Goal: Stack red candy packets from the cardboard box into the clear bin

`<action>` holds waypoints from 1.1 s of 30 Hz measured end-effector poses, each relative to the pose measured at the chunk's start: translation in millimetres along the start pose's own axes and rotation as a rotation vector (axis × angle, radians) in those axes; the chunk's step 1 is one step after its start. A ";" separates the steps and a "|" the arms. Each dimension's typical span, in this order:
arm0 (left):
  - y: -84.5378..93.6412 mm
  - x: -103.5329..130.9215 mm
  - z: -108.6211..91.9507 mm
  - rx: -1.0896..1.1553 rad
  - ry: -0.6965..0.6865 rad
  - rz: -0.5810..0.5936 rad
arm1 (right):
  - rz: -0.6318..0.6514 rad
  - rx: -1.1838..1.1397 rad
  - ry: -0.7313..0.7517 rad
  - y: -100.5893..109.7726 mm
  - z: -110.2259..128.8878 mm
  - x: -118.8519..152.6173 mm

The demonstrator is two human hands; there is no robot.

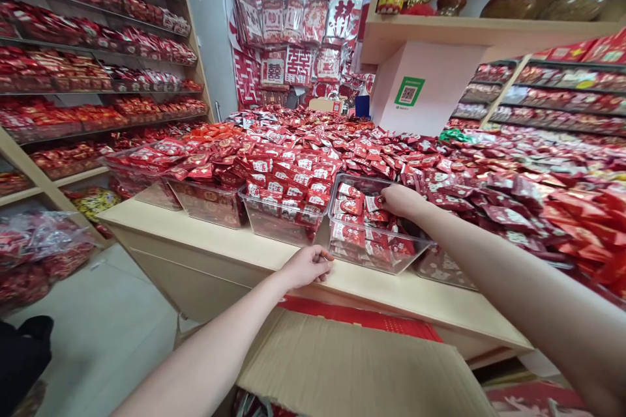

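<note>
My right hand [400,201] reaches into a clear plastic bin [381,260] on the counter. Its fingers are closed on a small red-and-white packet [374,203] at the bin's far side. Similar packets [348,232] lie in rows inside, less high than in the bins beside it. My left hand [309,266] is at the counter's front edge, left of this bin. Its fingers are curled in, and I see nothing held in them. Just to its upper left stands another clear bin [278,220], heaped with red-and-white packets.
Several more filled bins [210,205] line the pale wooden counter [195,234]. An opened cardboard box [352,365] is below my arms. Packed shelves [98,45] rise at the left. A wooden shelf [489,29] with gourd ornaments overhangs the right. A plastic bag [44,247] lies low left.
</note>
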State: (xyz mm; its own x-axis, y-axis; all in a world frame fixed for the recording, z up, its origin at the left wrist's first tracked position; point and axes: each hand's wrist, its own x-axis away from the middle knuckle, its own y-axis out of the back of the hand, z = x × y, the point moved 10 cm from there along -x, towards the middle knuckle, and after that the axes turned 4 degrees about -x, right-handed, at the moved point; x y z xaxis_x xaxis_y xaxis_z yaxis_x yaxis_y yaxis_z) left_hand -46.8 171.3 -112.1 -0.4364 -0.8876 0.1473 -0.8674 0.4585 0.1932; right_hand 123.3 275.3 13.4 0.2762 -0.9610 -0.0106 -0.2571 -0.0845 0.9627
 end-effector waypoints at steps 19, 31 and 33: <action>1.8 0.0 -0.1 0.009 0.024 -0.006 | 0.011 -0.055 0.013 -18.4 -10.5 -23.7; 1.8 -0.9 -1.6 0.025 0.044 -0.011 | -0.022 -0.003 -0.026 -8.3 -3.7 -3.7; 1.7 -1.0 -1.5 0.022 0.045 -0.009 | -0.012 -0.005 -0.043 -11.3 -3.7 -2.8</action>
State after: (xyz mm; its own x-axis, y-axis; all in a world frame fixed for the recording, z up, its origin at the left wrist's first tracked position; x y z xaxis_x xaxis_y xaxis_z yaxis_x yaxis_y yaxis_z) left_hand -47.5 173.0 -110.5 -0.4176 -0.8886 0.1897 -0.8765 0.4490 0.1735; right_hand 128.8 279.9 3.6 0.2391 -0.9704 -0.0337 -0.2497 -0.0950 0.9636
